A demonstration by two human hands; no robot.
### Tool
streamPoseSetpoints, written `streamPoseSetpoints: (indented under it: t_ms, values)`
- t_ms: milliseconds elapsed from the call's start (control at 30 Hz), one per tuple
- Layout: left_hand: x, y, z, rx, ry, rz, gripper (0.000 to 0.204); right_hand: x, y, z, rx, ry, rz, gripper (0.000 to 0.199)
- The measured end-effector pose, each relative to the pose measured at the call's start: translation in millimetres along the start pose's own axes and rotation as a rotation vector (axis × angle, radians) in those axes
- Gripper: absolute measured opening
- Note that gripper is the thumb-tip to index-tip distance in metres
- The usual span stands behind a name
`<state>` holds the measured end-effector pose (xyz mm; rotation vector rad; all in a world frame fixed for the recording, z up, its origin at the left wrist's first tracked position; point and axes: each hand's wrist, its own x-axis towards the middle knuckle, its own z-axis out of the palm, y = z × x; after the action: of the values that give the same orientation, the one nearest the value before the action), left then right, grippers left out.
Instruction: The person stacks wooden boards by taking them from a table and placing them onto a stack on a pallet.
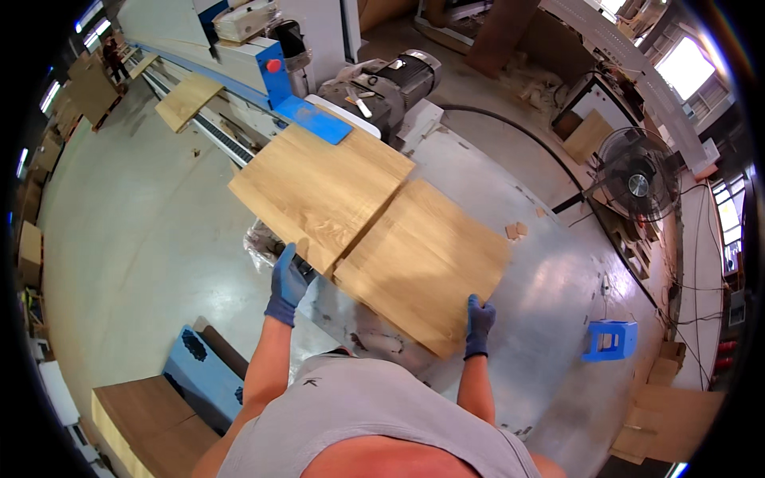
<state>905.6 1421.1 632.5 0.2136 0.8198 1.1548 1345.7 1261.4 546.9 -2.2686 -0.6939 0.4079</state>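
Observation:
Two light wooden boards lie side by side on a metal machine table (550, 279). My left hand (287, 283), in a blue glove, grips the near edge of the left board (319, 191). Also gloved in blue, my right hand (479, 325) holds the near corner of the right board (422, 263). The two boards touch along one long edge. The left board's far end reaches a blue guide plate (319, 119) of the machine.
A large blue-and-white machine with a dark motor (398, 84) stands behind the boards. A floor fan (637, 185) is at the right, a blue plastic stool (610, 341) below it. A stack of brown panels (143, 422) sits at lower left. Small wood offcuts (516, 231) lie on the table.

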Motion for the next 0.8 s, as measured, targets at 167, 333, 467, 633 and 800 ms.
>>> streamPoseSetpoints:
  t_ms: [167,333,467,633,800]
  values:
    - [34.2,-9.6,-8.9,-0.058,0.045,0.05,0.038,-4.5,-6.2,2.2,0.067,0.012,-0.023,0.033]
    - [18.4,-27.4,4.8,0.249,0.014,0.102,0.031,-8.3,-12.4,-0.3,0.051,0.045,-0.038,0.034]
    - [-22.3,-80.1,11.7,0.566,0.022,0.097,0.035,-5.7,-13.5,-4.3,0.084,-0.02,-0.02,0.034]
    - [-62.8,-112.9,6.1,1.278,-0.41,-0.01,0.04,1.8,-8.1,3.5,0.009,0.026,-0.007,0.036]
    - [-76.7,-70.7,30.4,1.429,-0.754,-0.026,0.031,16.0,23.2,4.9,0.359,-0.09,-0.001,0.039]
